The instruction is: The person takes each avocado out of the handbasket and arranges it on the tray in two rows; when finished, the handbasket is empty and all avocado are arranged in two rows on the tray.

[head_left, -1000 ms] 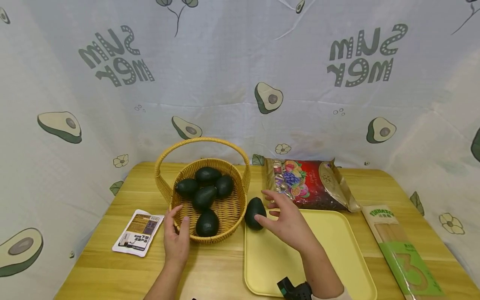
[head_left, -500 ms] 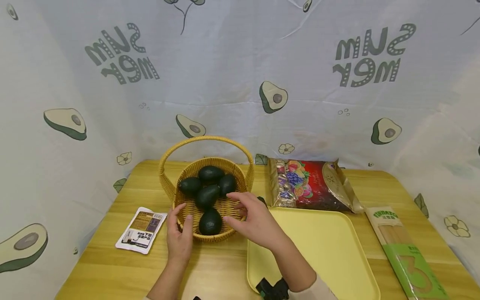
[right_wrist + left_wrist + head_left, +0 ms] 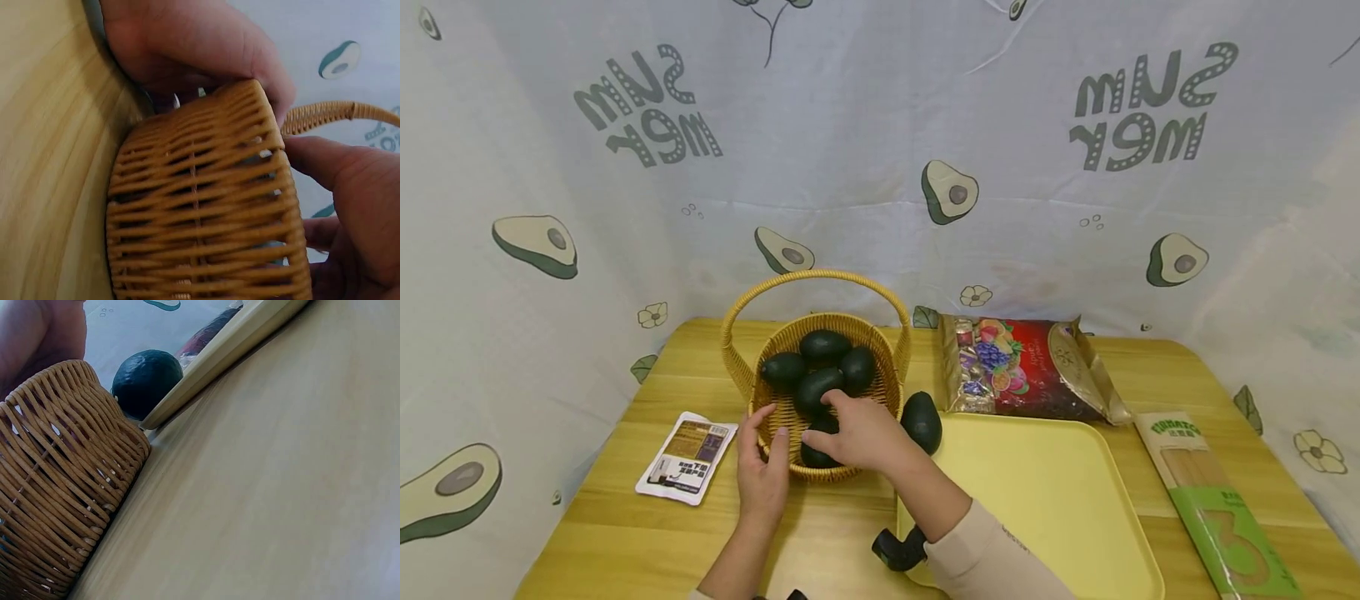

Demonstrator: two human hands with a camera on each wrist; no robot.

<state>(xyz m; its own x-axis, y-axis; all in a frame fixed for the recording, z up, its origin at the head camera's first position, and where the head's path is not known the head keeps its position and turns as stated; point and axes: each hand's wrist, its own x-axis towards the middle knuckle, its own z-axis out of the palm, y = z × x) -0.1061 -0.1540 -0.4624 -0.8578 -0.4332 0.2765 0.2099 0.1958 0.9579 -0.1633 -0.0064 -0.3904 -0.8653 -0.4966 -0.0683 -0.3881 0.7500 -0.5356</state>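
Observation:
A yellow wicker basket (image 3: 865,329) with a tall handle holds several dark green avocados (image 3: 825,344). My left hand (image 3: 762,479) holds the basket's front left rim, its thumb hooked over the edge in the right wrist view. My right hand (image 3: 865,433) reaches over the front right rim into the basket, thumb and fingers spread above the front avocado (image 3: 814,457) and hiding part of it. The right index fingertip is right at the middle avocado (image 3: 811,392). Another avocado (image 3: 922,422) lies on the yellow tray's (image 3: 1037,500) far left corner, just right of the basket.
A red and gold candy bag (image 3: 1030,367) lies behind the tray. To the tray's right is a green noodle packet (image 3: 1213,500). A white pouch (image 3: 687,458) lies left of the basket. A printed cloth (image 3: 850,125) hangs behind the wooden table (image 3: 625,542).
My right hand has moved left from beside the avocado on the tray into the basket, over the front avocado. The left hand has stayed at the basket's rim. The view has shifted slightly.

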